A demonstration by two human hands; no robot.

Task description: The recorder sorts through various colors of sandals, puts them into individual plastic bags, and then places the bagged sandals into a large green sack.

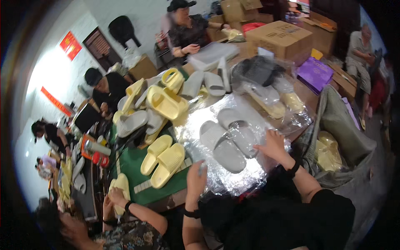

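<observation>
A pair of grey slide slippers lies on a stack of shiny clear plastic bags in front of me. At the near left edge of the stack, my left hand is raised with its fingers curled; a small greyish bit shows at the fingertips, too unclear to name. My right hand is to the right of the slippers, fingers apart and thumb stretched toward the heel of the right-hand slipper. Whether that thumb touches the slipper or only the plastic cannot be made out.
Loose yellow and grey slippers pile up at the left, beside a yellow pair on green matting. Bagged slippers lie beyond the stack. A woven sack stands at right, a carton behind. A co-worker's hands hold a yellow slipper.
</observation>
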